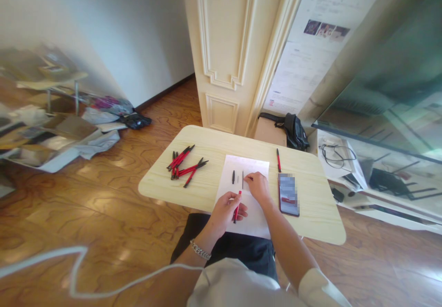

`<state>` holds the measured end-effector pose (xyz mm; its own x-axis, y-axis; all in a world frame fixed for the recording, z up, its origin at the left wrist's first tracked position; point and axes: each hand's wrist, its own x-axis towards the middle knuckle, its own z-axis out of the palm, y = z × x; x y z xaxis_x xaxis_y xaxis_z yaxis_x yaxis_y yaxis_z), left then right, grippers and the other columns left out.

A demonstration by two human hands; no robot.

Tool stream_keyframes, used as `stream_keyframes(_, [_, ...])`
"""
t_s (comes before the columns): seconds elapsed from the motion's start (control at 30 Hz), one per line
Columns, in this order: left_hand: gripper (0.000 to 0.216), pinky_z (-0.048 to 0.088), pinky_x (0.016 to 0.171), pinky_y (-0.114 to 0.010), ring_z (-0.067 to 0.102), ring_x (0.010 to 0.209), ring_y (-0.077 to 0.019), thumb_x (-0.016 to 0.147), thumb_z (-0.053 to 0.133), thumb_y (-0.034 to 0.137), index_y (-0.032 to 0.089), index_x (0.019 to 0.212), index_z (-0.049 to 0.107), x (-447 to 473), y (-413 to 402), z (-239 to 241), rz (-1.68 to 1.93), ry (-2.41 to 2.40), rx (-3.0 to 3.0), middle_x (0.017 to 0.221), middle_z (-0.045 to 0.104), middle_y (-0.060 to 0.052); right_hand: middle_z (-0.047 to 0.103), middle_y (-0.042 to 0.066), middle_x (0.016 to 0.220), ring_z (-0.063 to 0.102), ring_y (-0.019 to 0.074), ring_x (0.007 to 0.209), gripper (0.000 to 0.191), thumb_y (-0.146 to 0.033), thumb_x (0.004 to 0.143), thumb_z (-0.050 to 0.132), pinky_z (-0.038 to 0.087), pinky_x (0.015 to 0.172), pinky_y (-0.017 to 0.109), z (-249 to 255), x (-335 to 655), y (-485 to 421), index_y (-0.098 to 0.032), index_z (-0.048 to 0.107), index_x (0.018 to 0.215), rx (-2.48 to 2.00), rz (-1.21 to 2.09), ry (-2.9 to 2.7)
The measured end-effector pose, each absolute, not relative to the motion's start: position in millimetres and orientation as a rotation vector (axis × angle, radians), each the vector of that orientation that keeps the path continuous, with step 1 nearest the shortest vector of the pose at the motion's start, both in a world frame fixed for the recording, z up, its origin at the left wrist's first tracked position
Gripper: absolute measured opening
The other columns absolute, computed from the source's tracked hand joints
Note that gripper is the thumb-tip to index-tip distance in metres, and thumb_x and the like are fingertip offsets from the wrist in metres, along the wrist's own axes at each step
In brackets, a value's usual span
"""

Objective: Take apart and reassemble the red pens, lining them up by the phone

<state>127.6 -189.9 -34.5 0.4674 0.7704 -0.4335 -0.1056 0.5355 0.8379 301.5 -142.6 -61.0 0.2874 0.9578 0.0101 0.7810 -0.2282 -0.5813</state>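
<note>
My left hand (228, 210) is wrapped round a red pen barrel (236, 212), whose red upper end points away from me and whose dark end shows below. Over the white paper (224, 224), my right hand (258, 185) has its fingertips drawn together just beside a thin dark pen refill (242, 183). Whether they touch the refill or pinch something small, I cannot make out. To the left of the refill lie a small pale spring-like piece (238, 179) and a black pen tip (233, 176).
Several red and black pens (183, 166) lie in a loose pile on the table's (159, 185) left side. One more pen (278, 160) lies right of the paper, above a phone (288, 194). A white cable (138, 279) runs across the lower left.
</note>
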Motion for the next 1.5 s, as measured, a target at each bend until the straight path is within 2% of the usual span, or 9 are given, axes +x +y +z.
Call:
stream_keyframes(0.17, [0.041, 0.054, 0.062, -0.032, 0.069, 0.065, -0.0197, 0.077, 0.061, 0.056, 0.018, 0.088, 0.052, 128, -187, -31, 0.664, 0.921, 0.822, 0.075, 0.071, -0.007, 0.070, 0.005, 0.088, 0.061, 0.0186, 0.082, 0.023, -0.036, 0.083, 0.056, 0.041, 0.076, 0.027, -52, 301, -146, -0.022, 0.073, 0.087, -2.026, 0.499, -1.445])
stream_keyframes(0.3, [0.038, 0.054, 0.074, -0.036, 0.070, 0.081, -0.0215, 0.077, 0.065, 0.052, 0.017, 0.087, 0.054, 132, -182, -31, 0.768, 0.926, 0.866, 0.084, 0.072, -0.009, 0.069, 0.004, 0.084, 0.060, 0.0166, 0.074, 0.028, -0.039, 0.087, 0.049, 0.043, 0.071, 0.028, -37, 302, -161, -0.019, 0.068, 0.091, -1.848, 0.562, -1.258])
stream_keyframes(0.4, [0.035, 0.052, 0.080, -0.035, 0.067, 0.091, -0.0217, 0.076, 0.068, 0.048, 0.016, 0.087, 0.057, 135, -177, -33, 0.888, 0.923, 0.908, 0.092, 0.072, -0.010, 0.068, 0.003, 0.079, 0.058, 0.0155, 0.070, 0.023, -0.037, 0.084, 0.054, 0.044, 0.066, 0.027, -30, 296, -183, -0.018, 0.066, 0.090, -1.684, 0.744, -1.249])
stream_keyframes(0.6, [0.031, 0.049, 0.064, -0.025, 0.066, 0.077, -0.0169, 0.077, 0.067, 0.044, 0.016, 0.088, 0.061, 144, -174, -37, 0.994, 0.943, 1.026, 0.086, 0.070, -0.006, 0.068, 0.003, 0.084, 0.062, 0.0153, 0.074, 0.020, -0.032, 0.076, 0.067, 0.047, 0.061, 0.024, -22, 270, -220, -0.019, 0.063, 0.090, -1.478, 1.033, -1.228])
stream_keyframes(0.73, [0.029, 0.046, 0.057, -0.023, 0.064, 0.066, -0.0144, 0.077, 0.067, 0.043, 0.017, 0.089, 0.062, 150, -178, -37, 0.957, 0.904, 1.028, 0.078, 0.070, -0.004, 0.068, 0.003, 0.081, 0.064, 0.0154, 0.072, 0.017, -0.031, 0.079, 0.063, 0.050, 0.064, 0.026, -23, 267, -220, -0.018, 0.061, 0.090, -1.466, 1.018, -1.151])
stream_keyframes(0.9, [0.029, 0.049, 0.084, -0.032, 0.065, 0.096, -0.0210, 0.075, 0.070, 0.034, 0.016, 0.097, 0.064, 145, -176, -38, 0.918, 0.863, 1.000, 0.101, 0.071, -0.009, 0.069, 0.004, 0.077, 0.064, 0.0163, 0.067, 0.025, -0.034, 0.076, 0.065, 0.049, 0.060, 0.027, -35, 296, -198, -0.018, 0.059, 0.094, -1.626, 0.989, -1.059])
stream_keyframes(0.97, [0.028, 0.047, 0.088, -0.034, 0.064, 0.099, -0.0225, 0.073, 0.071, 0.032, 0.016, 0.094, 0.065, 140, -175, -42, 0.883, 0.916, 1.023, 0.101, 0.071, -0.010, 0.069, 0.004, 0.077, 0.064, 0.0166, 0.068, 0.025, -0.033, 0.077, 0.063, 0.048, 0.062, 0.027, -38, 311, -188, -0.018, 0.061, 0.097, -1.815, 0.866, -1.087])
stream_keyframes(1.13, [0.026, 0.049, 0.085, -0.034, 0.066, 0.092, -0.0225, 0.071, 0.072, 0.033, 0.015, 0.089, 0.067, 130, -173, -52, 0.862, 0.943, 1.098, 0.096, 0.071, -0.010, 0.072, 0.005, 0.083, 0.066, 0.0185, 0.080, 0.022, -0.030, 0.079, 0.059, 0.044, 0.071, 0.027, -39, 325, -174, -0.019, 0.067, 0.097, -2.173, 0.622, -1.294])
stream_keyframes(1.5, [0.018, 0.050, 0.071, -0.031, 0.065, 0.076, -0.0194, 0.077, 0.064, 0.033, 0.021, 0.090, 0.068, 105, -170, -45, 0.840, 1.103, 1.535, 0.090, 0.070, -0.005, 0.072, 0.010, 0.088, 0.066, 0.0217, 0.087, 0.021, -0.030, 0.083, 0.058, 0.043, 0.074, 0.028, -43, 319, -171, -0.017, 0.070, 0.095, -2.246, 0.558, -1.383])
